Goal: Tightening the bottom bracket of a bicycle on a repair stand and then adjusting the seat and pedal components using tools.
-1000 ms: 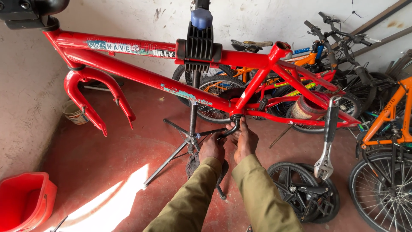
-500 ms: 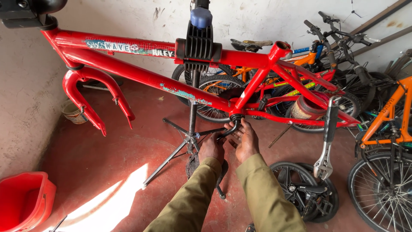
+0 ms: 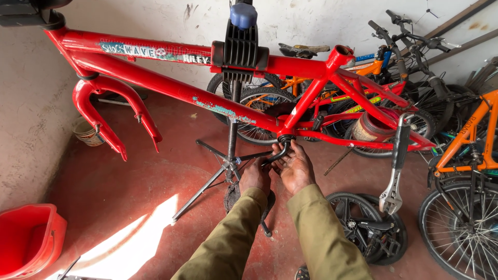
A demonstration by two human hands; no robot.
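Observation:
A red bicycle frame (image 3: 171, 85) without wheels hangs in the black clamp (image 3: 239, 49) of a repair stand (image 3: 228, 155). Both my hands are under its bottom bracket (image 3: 286, 139). My right hand (image 3: 296, 167) grips the dark crank arm (image 3: 277, 154) that sticks out of the bracket. My left hand (image 3: 255, 175) holds the same crank lower down, where the chainring (image 3: 231, 196) is mostly hidden behind my sleeve. The red fork (image 3: 104, 116) points down at the left.
A large adjustable wrench (image 3: 394, 171) hangs from the frame's rear stay. Small black wheels (image 3: 363, 228) lie on the red floor at the right. Several bicycles (image 3: 456, 135) stand against the back wall. A red tub (image 3: 28, 238) sits bottom left, a small bucket (image 3: 85, 132) by the wall.
My hands stay at the bottom bracket; the right hand has shifted slightly on the crank. Nothing else has moved.

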